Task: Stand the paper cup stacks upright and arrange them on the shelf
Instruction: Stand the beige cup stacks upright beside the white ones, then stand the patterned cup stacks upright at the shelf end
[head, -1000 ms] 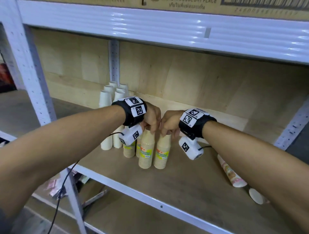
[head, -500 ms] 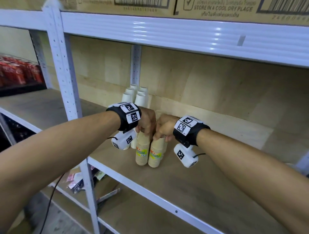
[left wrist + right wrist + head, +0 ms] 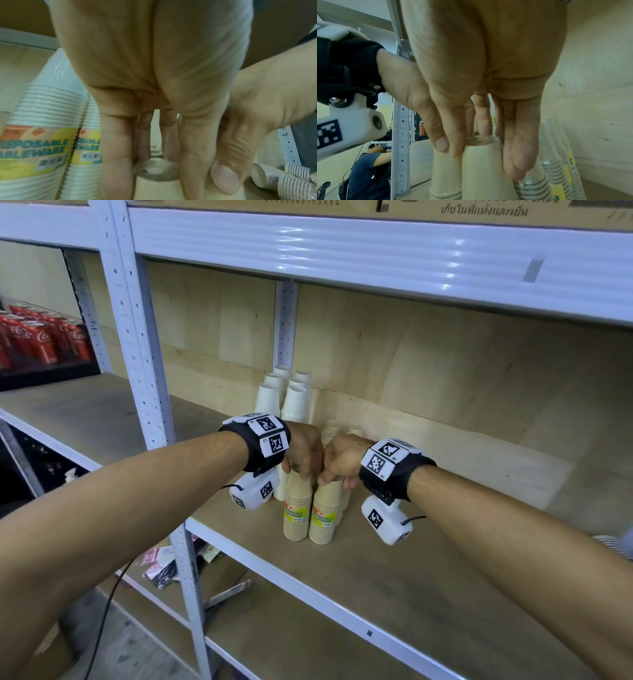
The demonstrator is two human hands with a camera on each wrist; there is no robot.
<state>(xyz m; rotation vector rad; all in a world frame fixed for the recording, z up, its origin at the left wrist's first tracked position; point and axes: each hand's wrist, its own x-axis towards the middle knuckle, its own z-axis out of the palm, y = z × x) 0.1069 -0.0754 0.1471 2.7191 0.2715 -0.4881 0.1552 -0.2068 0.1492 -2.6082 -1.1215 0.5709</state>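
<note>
Two beige paper cup stacks stand upright, touching, on the wooden shelf (image 3: 394, 570). My left hand (image 3: 303, 453) grips the top of the left stack (image 3: 297, 515) from above, and in the left wrist view its fingers (image 3: 118, 155) and thumb curl round that stack's top (image 3: 156, 171). My right hand (image 3: 339, 463) grips the top of the right stack (image 3: 323, 517). In the right wrist view my right hand (image 3: 481, 155) pinches that stack (image 3: 484, 169) between thumb and fingers. The other beige stack (image 3: 443, 175) stands just left of it.
Several white cup stacks (image 3: 284, 395) stand behind, by the rear upright post. More labelled stacks (image 3: 34, 148) stand close by. Patterned stacks (image 3: 278, 177) lie on their sides further right, cut off by the head view's edge (image 3: 616, 546). A person (image 3: 368, 169) works beyond the front post (image 3: 161, 440).
The head view has swung left, so the lying stacks have slid to the frame's right edge. Both hands keep hold of the two beige stacks' tops, which stay together.
</note>
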